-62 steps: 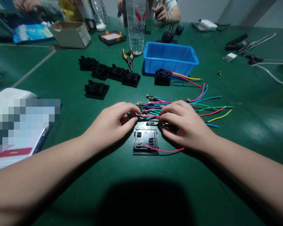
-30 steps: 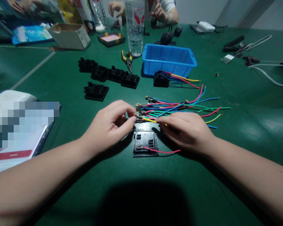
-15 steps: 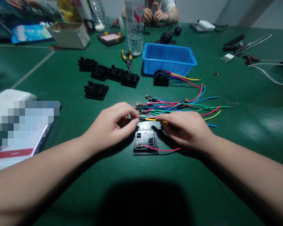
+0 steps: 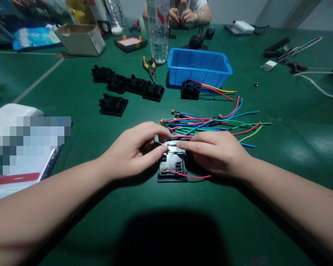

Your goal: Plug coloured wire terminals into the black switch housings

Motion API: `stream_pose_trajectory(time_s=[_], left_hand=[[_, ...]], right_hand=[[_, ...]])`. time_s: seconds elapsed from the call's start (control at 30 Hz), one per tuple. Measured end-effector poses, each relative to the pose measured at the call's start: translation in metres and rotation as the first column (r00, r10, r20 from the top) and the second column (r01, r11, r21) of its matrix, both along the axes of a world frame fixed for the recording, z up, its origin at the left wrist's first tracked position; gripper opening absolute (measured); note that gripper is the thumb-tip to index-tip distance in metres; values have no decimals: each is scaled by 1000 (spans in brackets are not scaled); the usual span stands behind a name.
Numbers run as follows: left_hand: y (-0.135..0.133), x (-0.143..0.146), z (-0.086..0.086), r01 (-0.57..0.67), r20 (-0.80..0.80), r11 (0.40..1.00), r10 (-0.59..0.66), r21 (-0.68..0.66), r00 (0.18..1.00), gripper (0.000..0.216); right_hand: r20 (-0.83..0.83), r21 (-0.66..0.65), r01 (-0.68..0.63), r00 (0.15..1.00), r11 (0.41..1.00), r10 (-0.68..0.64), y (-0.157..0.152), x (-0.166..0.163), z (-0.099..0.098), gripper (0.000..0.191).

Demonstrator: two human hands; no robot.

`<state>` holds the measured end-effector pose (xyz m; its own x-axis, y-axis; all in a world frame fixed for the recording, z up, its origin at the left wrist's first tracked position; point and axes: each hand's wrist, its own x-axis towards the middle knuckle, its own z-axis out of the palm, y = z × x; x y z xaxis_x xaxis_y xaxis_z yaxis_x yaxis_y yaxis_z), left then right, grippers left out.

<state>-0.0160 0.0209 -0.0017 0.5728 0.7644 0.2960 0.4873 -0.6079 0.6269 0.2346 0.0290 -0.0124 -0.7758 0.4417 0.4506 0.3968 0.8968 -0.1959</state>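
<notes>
- A black connector block (image 4: pixel 172 167) is lying flat on the green surface (image 4: pixel 166 199), with a red wire (image 4: pixel 192 176) trailing from its near socket.
- The left hand (image 4: pixel 134 151) and right hand (image 4: pixel 215 152) are meeting over its far edge, fingers drawn together; I cannot tell whether they are pinching anything.
- Loose coloured wires (image 4: pixel 211 123) are lying just behind the block, and a blue bin (image 4: pixel 199 75) is sitting farther back.
</notes>
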Motion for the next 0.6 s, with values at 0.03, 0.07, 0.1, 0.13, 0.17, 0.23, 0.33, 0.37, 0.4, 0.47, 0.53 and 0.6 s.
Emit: stream_pose_trajectory(time_s=[0.03,0.07,0.1,0.13,0.17,0.23,0.33,0.37,0.4,0.47,0.53,0.6], left_hand=[[-1,0,0,-14,31,1000,14,-7,999,23],[-1,0,0,-23,52,1000,23,-14,998,25],[-2,0,1,-22,62,1000,23,-16,998,24],[-2,0,1,-9,56,1000,10,-13,998,20],[-2,1,1,10,41,1000,-10,-9,999,15],[-2,1,3,43,13,999,-43,0,999,7],[-2,2,4,70,-15,998,-71,-4,997,3],[-2,2,5,72,-19,997,-72,-9,997,2],[-2,2,5,69,-22,998,-69,-15,997,2],[-3,2,5,53,-26,998,-53,-26,998,3],[-3,1,5,35,-32,999,-36,-28,999,3],[-2,1,4,16,-40,1000,-17,-22,999,4]], right_hand=[[-7,0,-1,1000,1000,1,0,0,0,33],[-11,-1,0,1000,1000,0,0,0,0,33],[-15,-3,0,1000,1000,0,0,0,0,34],[-18,-8,-1,1000,1000,1,1,1,-1,34],[-18,-14,-2,1000,1000,2,1,1,-1,34],[-20,-19,-5,1000,1000,5,1,1,-1,35],[-24,-24,-9,1000,1000,8,1,1,-1,35],[-25,-30,-8,1000,1000,7,1,1,-1,35],[-24,-39,-6,1000,999,5,1,1,-1,35],[-23,-51,-1,1000,999,-1,0,1,-1,35],[-23,-55,2,1000,998,-4,0,1,0,35],[-25,-55,-2,1000,999,1,0,1,0,35]])
